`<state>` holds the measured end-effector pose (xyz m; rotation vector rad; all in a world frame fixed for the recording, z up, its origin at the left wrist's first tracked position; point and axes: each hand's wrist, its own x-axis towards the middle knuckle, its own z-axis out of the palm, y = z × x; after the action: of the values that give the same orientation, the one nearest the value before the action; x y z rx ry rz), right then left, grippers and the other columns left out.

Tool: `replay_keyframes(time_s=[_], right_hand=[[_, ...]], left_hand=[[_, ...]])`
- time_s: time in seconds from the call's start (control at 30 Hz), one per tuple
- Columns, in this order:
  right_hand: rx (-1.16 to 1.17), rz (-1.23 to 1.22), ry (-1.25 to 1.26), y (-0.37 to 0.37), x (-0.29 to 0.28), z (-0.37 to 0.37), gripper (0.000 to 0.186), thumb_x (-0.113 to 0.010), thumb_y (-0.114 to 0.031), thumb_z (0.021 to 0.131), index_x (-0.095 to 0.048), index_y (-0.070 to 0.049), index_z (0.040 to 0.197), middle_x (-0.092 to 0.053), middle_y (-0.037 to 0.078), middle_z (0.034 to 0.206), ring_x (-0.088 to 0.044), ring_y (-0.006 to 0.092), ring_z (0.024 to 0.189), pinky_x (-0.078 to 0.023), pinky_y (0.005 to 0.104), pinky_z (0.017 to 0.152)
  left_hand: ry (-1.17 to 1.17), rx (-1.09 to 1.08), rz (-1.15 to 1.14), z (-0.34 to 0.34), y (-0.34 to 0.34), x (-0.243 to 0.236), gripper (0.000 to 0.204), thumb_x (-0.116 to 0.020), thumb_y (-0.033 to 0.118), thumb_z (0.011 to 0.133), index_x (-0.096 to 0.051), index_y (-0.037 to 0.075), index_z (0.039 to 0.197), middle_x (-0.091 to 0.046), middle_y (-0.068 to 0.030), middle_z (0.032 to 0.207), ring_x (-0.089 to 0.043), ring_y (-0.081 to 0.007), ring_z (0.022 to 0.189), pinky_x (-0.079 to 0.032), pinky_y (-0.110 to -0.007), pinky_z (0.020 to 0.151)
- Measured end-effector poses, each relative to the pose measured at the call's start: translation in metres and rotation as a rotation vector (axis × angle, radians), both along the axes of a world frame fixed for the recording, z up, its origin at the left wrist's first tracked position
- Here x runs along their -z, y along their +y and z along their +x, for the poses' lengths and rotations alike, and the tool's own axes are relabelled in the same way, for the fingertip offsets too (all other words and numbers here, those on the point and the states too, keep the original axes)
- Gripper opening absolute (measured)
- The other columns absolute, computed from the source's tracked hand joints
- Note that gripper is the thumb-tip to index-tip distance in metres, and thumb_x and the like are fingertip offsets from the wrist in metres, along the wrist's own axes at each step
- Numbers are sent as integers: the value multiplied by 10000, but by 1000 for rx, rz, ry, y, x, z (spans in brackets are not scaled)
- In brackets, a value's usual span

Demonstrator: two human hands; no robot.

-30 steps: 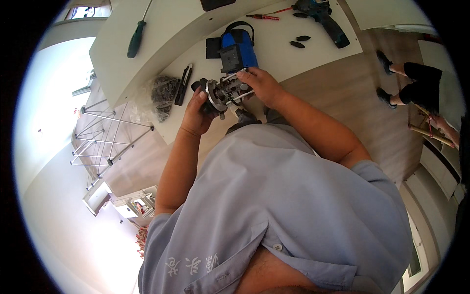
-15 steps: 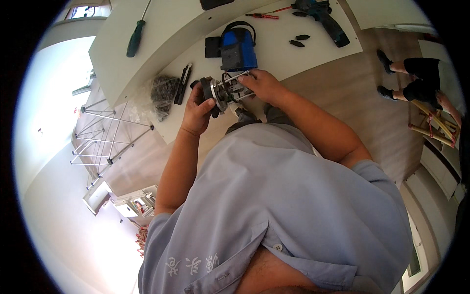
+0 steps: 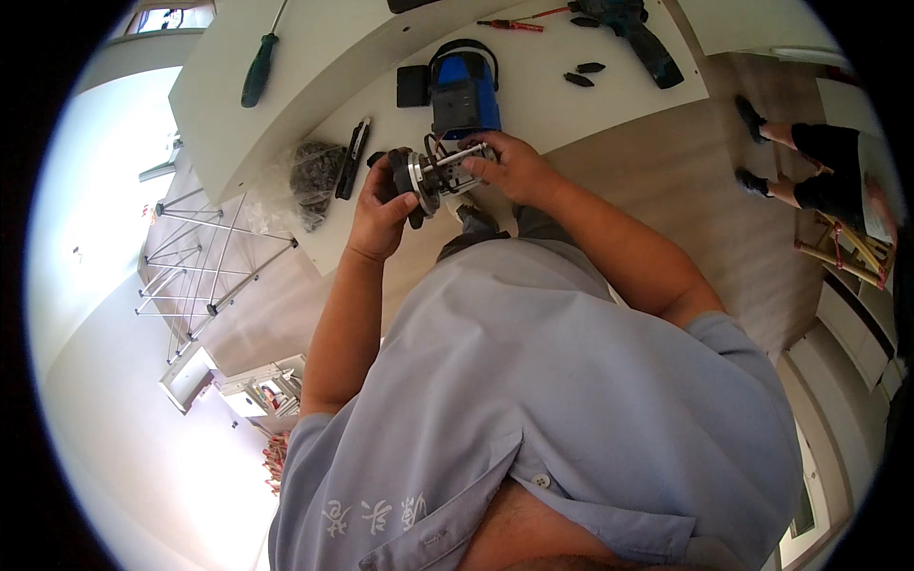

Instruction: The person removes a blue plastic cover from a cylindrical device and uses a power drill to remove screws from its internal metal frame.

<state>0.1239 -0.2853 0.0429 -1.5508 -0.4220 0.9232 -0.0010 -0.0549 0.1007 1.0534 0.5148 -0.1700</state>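
Observation:
Between my hands, over the table's near edge, is a mechanical assembly (image 3: 426, 181) with a black round end, a metal ring, silver rods and dark wires. My left hand (image 3: 379, 206) is closed around its black end, thumb toward me. At the other end, the fingers of my right hand (image 3: 505, 164) grip the rods and metal frame; the fingertips are partly hidden. Just beyond stands a blue and black case (image 3: 464, 95) with a black strap, and a small black block (image 3: 412, 86) lies beside it.
On the white table (image 3: 562, 114) lie a cordless drill (image 3: 640, 43), black pointed pieces (image 3: 579, 80), a red tool (image 3: 514, 26), a black pen-like tool (image 3: 353, 160) and a bag of dark material (image 3: 314, 176). A green-handled screwdriver (image 3: 258, 71) rests on the raised shelf. Another person (image 3: 828, 167) sits at right.
The assembly has turned slightly in my hands, so its silver rod shows more plainly. My right fingers have shifted along the frame; the left grip looks the same.

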Motion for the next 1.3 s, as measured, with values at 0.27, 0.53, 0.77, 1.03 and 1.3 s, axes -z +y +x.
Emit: replay_keyframes(time_s=[0.27,0.53,0.77,1.03,1.3], right_hand=[[28,-3,-91,-4,-7,-2,398,-705,-249,989,-632,-32,1315,-681,100,1186,-634,173,1075,-512,323,947],[49,63,-103,-4,5,-4,440,-708,-333,973,-648,-52,1307,-683,164,1193,-652,233,1065,-515,365,948],[46,78,-32,-4,0,-3,382,-704,-233,980,-649,-35,1302,-683,109,1191,-633,170,1069,-514,328,959],[33,73,-143,-6,9,-3,341,-683,-188,997,-653,-21,1293,-697,58,1138,-627,125,1028,-529,302,919],[61,49,-10,-6,0,-4,323,-666,-178,1011,-651,-19,1292,-696,58,1160,-631,126,1026,-536,296,909]], left_hand=[[152,20,-42,1,-2,-3,699,-739,355,923,-447,22,1465,-594,-105,1298,-603,-229,1183,-515,-391,1002],[557,163,11,10,3,-11,672,-424,711,1001,-612,145,1310,-721,-66,1023,-680,-193,807,-493,-312,582],[676,271,116,14,3,-29,776,-367,768,998,-565,141,1409,-707,-84,1102,-686,-197,900,-487,-307,623],[245,86,84,-11,8,2,970,-631,696,912,-299,128,1625,-507,-147,1497,-547,-304,1309,-501,-455,1001],[147,229,244,2,-13,-33,1212,-942,337,667,-255,44,1622,-509,-140,1459,-548,-282,1287,-465,-394,1091]])
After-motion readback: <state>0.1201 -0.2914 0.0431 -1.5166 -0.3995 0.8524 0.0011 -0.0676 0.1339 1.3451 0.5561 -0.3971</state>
